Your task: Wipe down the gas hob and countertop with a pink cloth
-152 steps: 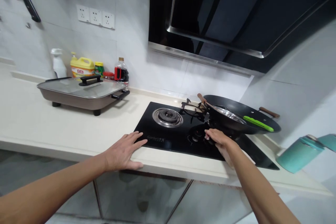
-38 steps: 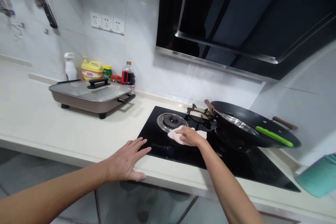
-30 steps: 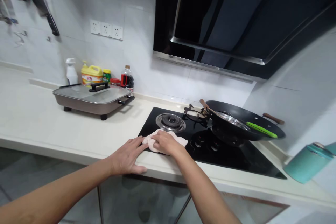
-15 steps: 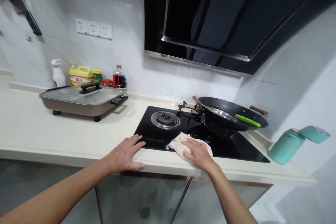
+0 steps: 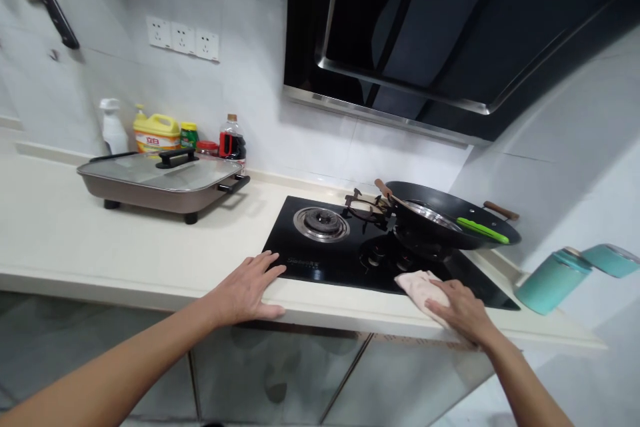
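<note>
Under my right hand [image 5: 463, 310] is a pale pink cloth [image 5: 423, 290], gripped and pressed over the front edge of the black gas stove [image 5: 345, 270] and the counter beside it. My left hand [image 5: 253, 287] rests with spread fingers on the counter edge, its fingertips at the stove's front left corner. A bare burner [image 5: 323, 223] shows at the stove's left. Beside it lies a black pan support [image 5: 367, 208]. On the right side sits a black wok [image 5: 450, 240] with wooden handles, holding a metal lid or bowl and a green-handled utensil [image 5: 483, 230].
A lidded electric pan [image 5: 145, 197] stands on the cream counter [image 5: 45, 227] at left, with a spray bottle [image 5: 114, 127], a yellow jug [image 5: 157, 133] and a sauce bottle [image 5: 233, 140] behind. A teal canister [image 5: 553, 280] stands right. The range hood [image 5: 400, 33] overhangs the stove.
My right hand has slid the cloth to the right along the stove's front edge, uncovering the knobs. My left hand stays at the corner. The view has shifted slightly.
</note>
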The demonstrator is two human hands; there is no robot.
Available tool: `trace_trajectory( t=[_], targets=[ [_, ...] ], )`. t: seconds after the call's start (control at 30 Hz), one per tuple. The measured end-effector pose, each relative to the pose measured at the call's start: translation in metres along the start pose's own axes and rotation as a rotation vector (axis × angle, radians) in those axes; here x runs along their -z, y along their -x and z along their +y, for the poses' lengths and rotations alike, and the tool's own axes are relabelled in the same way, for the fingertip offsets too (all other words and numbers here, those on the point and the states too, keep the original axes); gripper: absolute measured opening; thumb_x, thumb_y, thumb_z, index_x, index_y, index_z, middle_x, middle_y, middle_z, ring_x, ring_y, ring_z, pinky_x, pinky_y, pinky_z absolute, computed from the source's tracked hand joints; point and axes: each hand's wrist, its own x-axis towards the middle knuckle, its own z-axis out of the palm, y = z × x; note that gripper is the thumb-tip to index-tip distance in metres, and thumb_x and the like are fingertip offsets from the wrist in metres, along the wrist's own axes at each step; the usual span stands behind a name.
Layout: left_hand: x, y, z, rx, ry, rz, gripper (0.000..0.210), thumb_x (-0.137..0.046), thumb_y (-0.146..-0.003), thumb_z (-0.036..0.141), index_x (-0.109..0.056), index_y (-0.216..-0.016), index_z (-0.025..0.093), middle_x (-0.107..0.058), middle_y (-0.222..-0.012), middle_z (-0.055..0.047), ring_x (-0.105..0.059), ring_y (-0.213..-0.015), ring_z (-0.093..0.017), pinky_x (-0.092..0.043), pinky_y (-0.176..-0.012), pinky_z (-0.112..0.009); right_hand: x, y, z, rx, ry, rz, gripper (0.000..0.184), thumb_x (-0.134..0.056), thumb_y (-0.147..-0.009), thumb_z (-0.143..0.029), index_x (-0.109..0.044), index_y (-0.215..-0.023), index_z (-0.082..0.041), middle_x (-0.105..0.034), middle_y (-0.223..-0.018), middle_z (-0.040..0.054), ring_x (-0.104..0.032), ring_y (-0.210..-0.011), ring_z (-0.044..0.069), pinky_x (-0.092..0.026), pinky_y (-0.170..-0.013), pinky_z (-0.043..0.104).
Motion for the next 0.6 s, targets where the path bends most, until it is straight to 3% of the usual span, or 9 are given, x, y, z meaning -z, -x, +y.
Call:
trace_trajectory(
  t=[0.13, 0.2, 0.27, 0.4, 0.53, 0.6],
  targets=[
    [-0.003, 0.0, -0.003, -0.01, 0.02, 0.034, 0.088, -0.06, -0.083, 0.078, -0.053, -0.15, 0.021, -0.041, -0.162, -0.02, -0.037, -0.15, -0.042, -0.03, -0.12, -0.059, 0.0, -0.003, 0.059, -0.179, 0.013, 0.019, 0.071, -0.056, -0.083, -0.065, -0.06, -0.143, -0.029, -0.053, -0.148, 0.0144, -0.049, -0.135, 0.041, -0.041, -0.108, 0.057],
    [-0.003, -0.001, -0.003, -0.009, 0.028, 0.034, 0.088, -0.059, -0.083, 0.079, -0.053, -0.15, 0.021, -0.041, -0.163, -0.02, -0.036, -0.15, -0.042, -0.03, -0.12, -0.059, 0.0, -0.002, 0.067, -0.182, -0.044, 0.002, 0.073, -0.051, -0.085, -0.064, -0.058, -0.144, -0.022, -0.055, -0.145, 0.016, -0.05, -0.136, 0.038, -0.041, -0.111, 0.052],
    [-0.003, -0.001, -0.002, -0.008, 0.037, 0.027, 0.09, -0.058, -0.083, 0.079, -0.05, -0.152, 0.022, -0.04, -0.163, -0.02, -0.036, -0.15, -0.042, -0.029, -0.12, -0.059, -0.003, 0.001, 0.058, -0.137, -0.085, 0.011, 0.074, -0.046, -0.086, -0.062, -0.057, -0.143, -0.015, -0.059, -0.14, 0.0183, -0.055, -0.13, 0.036, -0.044, -0.11, 0.048],
    [0.0, -0.001, 0.0, -0.017, 0.065, 0.019, 0.096, -0.057, -0.084, 0.078, -0.036, -0.161, 0.024, -0.038, -0.164, -0.019, -0.035, -0.151, -0.041, -0.03, -0.119, -0.058, -0.004, 0.013, -0.009, 0.08, -0.126, 0.096, 0.064, -0.046, -0.089, -0.055, -0.06, -0.135, -0.014, -0.06, -0.135, 0.0173, -0.057, -0.124, 0.033, -0.044, -0.108, 0.044],
    [0.008, -0.001, -0.002, -0.025, 0.127, 0.023, 0.092, -0.055, -0.089, 0.074, -0.029, -0.163, 0.025, -0.04, -0.163, -0.016, -0.038, -0.149, -0.039, -0.032, -0.118, -0.056, 0.012, 0.018, -0.115, 0.238, -0.092, 0.078, 0.044, -0.05, -0.092, -0.041, -0.063, -0.127, -0.017, -0.064, -0.124, 0.0143, -0.061, -0.112, 0.03, -0.044, -0.1, 0.041],
    [0.011, -0.002, -0.003, -0.013, 0.19, 0.037, 0.085, -0.05, -0.094, 0.07, -0.027, -0.163, 0.026, -0.042, -0.162, -0.014, -0.041, -0.147, -0.036, -0.034, -0.117, -0.052, 0.021, 0.014, -0.171, 0.305, -0.08, 0.059, 0.041, -0.054, -0.093, -0.037, -0.063, -0.125, -0.013, -0.065, -0.119, 0.0169, -0.06, -0.11, 0.032, -0.043, -0.098, 0.042]
  ],
)
